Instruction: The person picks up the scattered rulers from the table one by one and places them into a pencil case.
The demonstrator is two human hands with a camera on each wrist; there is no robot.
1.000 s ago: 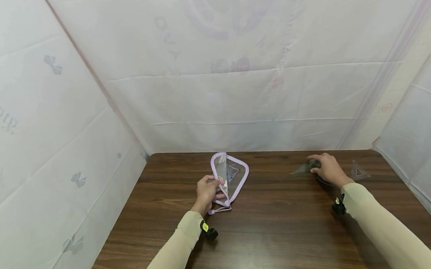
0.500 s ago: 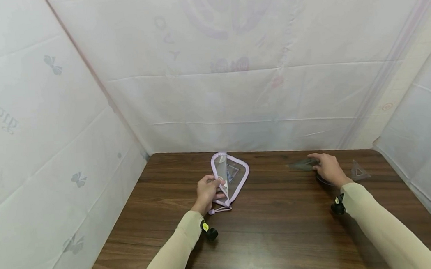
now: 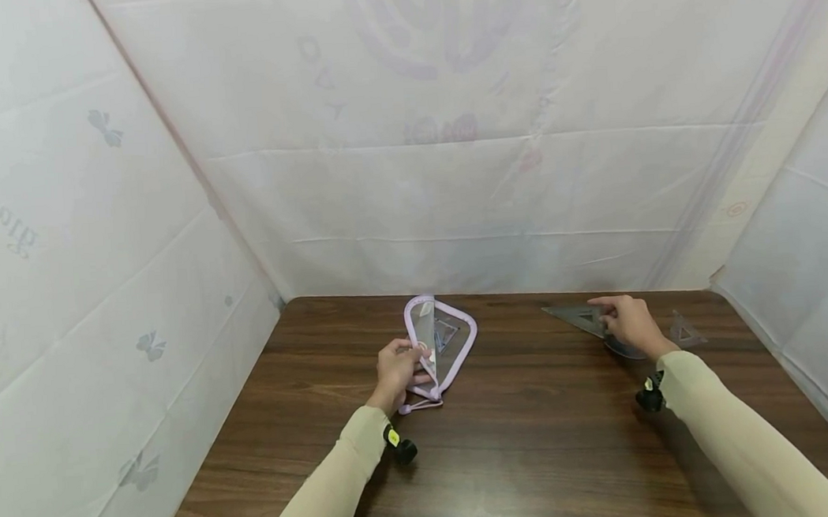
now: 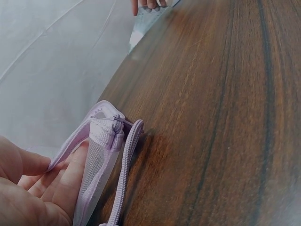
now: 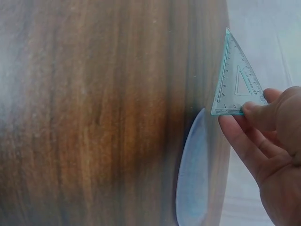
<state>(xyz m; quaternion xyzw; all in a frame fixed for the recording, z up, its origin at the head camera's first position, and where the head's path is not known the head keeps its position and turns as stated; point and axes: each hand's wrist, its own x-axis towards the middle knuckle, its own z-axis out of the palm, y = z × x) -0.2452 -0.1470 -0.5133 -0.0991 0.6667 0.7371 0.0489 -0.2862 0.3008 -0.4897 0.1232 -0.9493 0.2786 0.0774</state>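
A mesh zip pouch [image 3: 460,358] with a lilac border lies on the table, and a clear set square [image 3: 447,333] shows inside it. My left hand [image 3: 396,369] pinches the pouch's lifted edge between thumb and fingers; the left wrist view shows the lilac zipper end [image 4: 107,129] beside those fingers. Over on the right, my right hand [image 3: 630,324] holds a clear greenish set square [image 5: 237,80] by one corner, thumb on its face. Beneath that hand lies a clear curved piece, apparently a protractor [image 5: 194,174], partly hidden in the head view.
Another small clear set square [image 3: 686,330] lies to the right of my right hand. The dark wooden table [image 3: 511,442] ends at white sheeting [image 3: 409,172] behind and on both sides. A lilac strap [image 3: 421,405] hangs off the pouch's near end.
The set square in my right hand has turned from a blurred, tilted pose to a steadier one with its point toward the left. My left hand keeps its hold on the pouch.
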